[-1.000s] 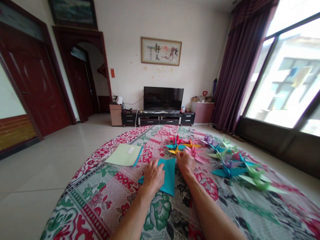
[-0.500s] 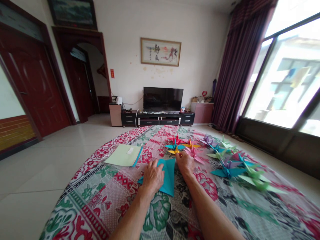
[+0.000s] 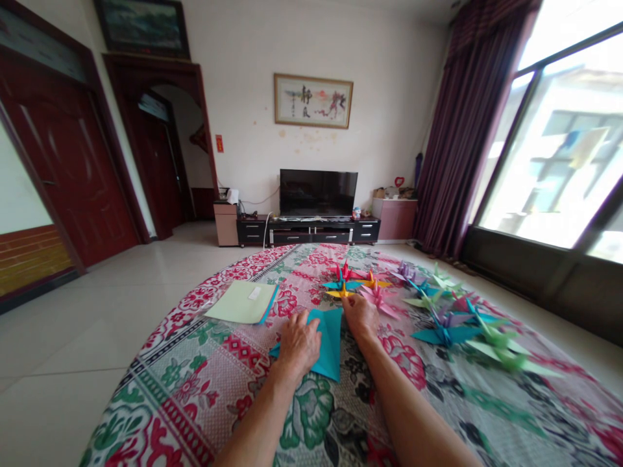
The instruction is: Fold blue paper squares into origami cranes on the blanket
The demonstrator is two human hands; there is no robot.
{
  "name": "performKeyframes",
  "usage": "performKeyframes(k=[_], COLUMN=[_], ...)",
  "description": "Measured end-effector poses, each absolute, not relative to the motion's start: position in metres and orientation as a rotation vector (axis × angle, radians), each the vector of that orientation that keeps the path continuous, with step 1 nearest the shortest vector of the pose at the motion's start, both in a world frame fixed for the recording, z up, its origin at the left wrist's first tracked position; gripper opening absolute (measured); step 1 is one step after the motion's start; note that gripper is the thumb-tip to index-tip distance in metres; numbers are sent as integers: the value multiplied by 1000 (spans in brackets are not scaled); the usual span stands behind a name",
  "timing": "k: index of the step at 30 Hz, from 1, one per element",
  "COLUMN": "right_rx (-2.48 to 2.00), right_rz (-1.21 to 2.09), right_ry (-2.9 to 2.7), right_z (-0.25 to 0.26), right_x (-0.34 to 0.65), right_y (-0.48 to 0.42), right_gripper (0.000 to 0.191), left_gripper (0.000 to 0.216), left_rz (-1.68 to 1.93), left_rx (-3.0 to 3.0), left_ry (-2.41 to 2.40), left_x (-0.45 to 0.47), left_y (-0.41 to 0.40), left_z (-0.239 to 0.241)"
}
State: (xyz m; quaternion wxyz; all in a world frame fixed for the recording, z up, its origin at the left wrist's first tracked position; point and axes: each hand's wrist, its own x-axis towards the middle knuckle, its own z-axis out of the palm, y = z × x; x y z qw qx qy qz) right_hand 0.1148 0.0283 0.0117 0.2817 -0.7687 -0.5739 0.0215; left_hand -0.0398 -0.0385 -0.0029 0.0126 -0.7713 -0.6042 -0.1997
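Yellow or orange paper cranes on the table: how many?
2. One yellow crane by the right hand, contact unclear; one orange-yellow crane just behind the pink crane. Others may be hidden.

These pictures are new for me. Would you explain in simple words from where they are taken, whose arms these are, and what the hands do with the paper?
There is no machine: one camera, worn on a person's head, looks forward and down at that person's own bare arms. The left hand rests on a folded blue sheet. The right hand has its fingertips at a small yellow crane; whether they hold it, I cannot tell. More paper cranes stand on the patterned tablecloth, and a paper stack lies on the left.
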Motion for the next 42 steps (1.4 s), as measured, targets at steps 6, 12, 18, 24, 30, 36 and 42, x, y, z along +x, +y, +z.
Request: performKeyframes(k=[6, 12, 18, 24, 30, 36, 42], right_rx=[-2044, -1912, -1636, -1630, -1708, -1721, -1540], right_rz=[62, 46, 69, 175, 189, 121, -161], right_ry=[-1539, -1590, -1717, -1695, -1685, -1696, -1747], right_z=[10, 5, -1, 3, 4, 0, 2], right_x=[116, 122, 128, 134, 150, 166, 167], right_y=[29, 18, -10, -34, -51, -58, -67], right_gripper=[34, 29, 26, 34, 31, 31, 33], left_gripper=[33, 34, 32, 28, 24, 27, 30], left_rz=[-631, -618, -660, -678, -717, -772, -713], left_rx=[-2404, -2390, -2413, -2525, -2653, -2856, -2947], left_ry=[-1873, -1868, -1813, -1718, -1579, -1540, -1547], left_x=[-39, -40, -40, -32, -21, -35, -50], left_y=[-39, -39, -36, -39, -41, -27, -25], left_z=[-3, -4, -4, -2, 0, 1, 5])
